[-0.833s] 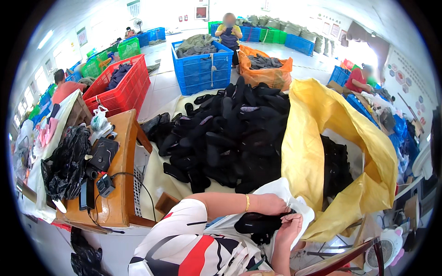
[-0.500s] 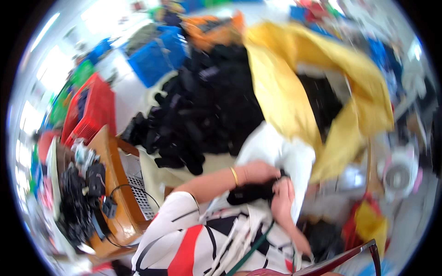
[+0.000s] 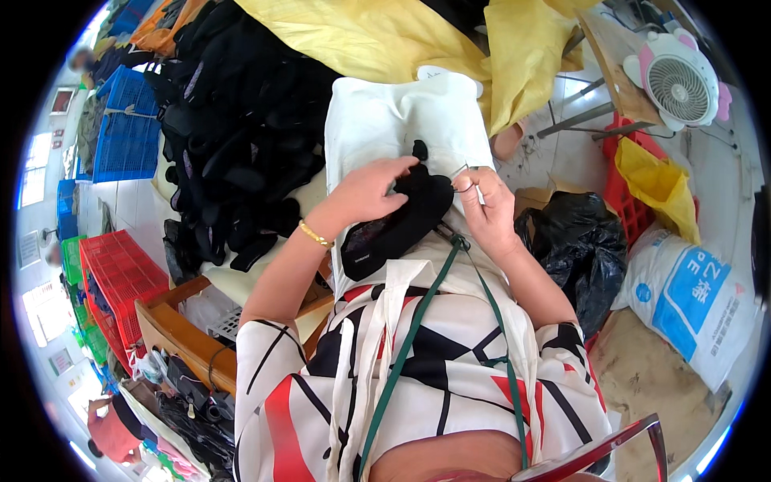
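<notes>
A black sock-like piece [image 3: 401, 229] lies across my lap over white cloth, with small pale print near its lower end. My left hand [image 3: 373, 191] grips its upper part, fingers bent over the black fabric. My right hand [image 3: 487, 205] is at its right edge, thumb and finger pinched on a thin, dark, wire-like thing too small to name. A small black scrap [image 3: 419, 149] sits on the white cloth [image 3: 377, 104] just above my left fingertips. A green cord [image 3: 418, 321] hangs down my front to below the right hand.
A big heap of black pieces [image 3: 241, 120] is at the left, by yellow sheeting [image 3: 361, 40]. Blue [image 3: 128, 128] and red crates [image 3: 120, 277] stand farther left, near a wooden drawer [image 3: 181, 321]. On the right are a fan [image 3: 681, 80], black bag [image 3: 574, 241] and white sack [image 3: 691, 297].
The view has swung down and steadied. My hands, close together on the black piece before, are now farther apart, and the piece lies more fully in sight on my lap.
</notes>
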`<state>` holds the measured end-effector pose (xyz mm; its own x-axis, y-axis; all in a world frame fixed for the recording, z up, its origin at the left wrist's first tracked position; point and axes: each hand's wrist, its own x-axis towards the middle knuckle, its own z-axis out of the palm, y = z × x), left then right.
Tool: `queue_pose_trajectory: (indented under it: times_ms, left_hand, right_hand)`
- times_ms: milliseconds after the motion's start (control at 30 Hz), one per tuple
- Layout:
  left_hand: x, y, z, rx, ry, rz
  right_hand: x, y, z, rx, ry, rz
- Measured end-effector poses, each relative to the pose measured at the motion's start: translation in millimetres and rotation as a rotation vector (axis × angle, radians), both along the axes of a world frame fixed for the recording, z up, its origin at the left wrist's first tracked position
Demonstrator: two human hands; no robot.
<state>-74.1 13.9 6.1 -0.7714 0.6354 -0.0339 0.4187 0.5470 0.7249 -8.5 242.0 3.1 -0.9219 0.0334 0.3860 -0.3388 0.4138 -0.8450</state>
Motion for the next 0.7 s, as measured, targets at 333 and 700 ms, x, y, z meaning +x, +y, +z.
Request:
queue_pose_trajectory:
  times_ms: [333,700]
  left_hand:
    - [12,31,5,-0.106,-0.37,0.122]
    - [18,-6,-30,0.602,-1.237,0.445]
  right_hand:
    - [13,-5,27,0.299,0.18,0.288]
    - [35,83,2,-0.381,-0.873,0.346]
